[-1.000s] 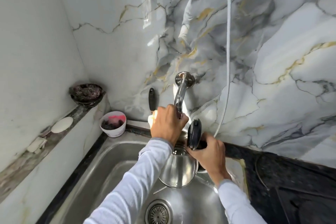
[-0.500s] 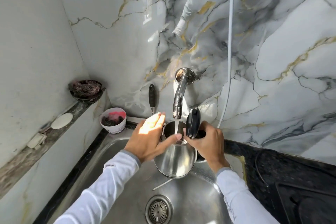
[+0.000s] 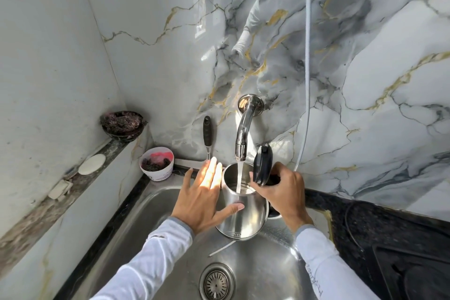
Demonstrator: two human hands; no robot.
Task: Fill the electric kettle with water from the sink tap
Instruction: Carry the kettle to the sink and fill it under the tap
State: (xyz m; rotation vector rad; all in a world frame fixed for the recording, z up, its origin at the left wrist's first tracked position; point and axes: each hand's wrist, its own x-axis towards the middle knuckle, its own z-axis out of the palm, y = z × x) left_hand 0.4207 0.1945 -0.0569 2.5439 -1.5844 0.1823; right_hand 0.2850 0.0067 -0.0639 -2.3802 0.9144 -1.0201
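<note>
The steel electric kettle [image 3: 246,217] hangs over the sink [image 3: 155,226], its black lid [image 3: 262,164] flipped up. A chrome wall tap [image 3: 243,129] runs a white stream of water straight into the kettle's mouth. My right hand [image 3: 283,192] grips the kettle's black handle on the right side. My left hand [image 3: 204,195] rests flat against the kettle's left side, fingers spread, thumb across the steel wall.
A white cup [image 3: 157,163] with dark scrubbers stands at the sink's back left corner. A dark bowl [image 3: 123,125] and a soap bar [image 3: 92,164] sit on the left ledge. A black-handled utensil [image 3: 207,134] leans on the wall. A black stove [image 3: 414,270] lies right. The drain [image 3: 217,284] is below.
My left hand has come down from the tap to the kettle's side. Water now flows in a fuller stream into the kettle.
</note>
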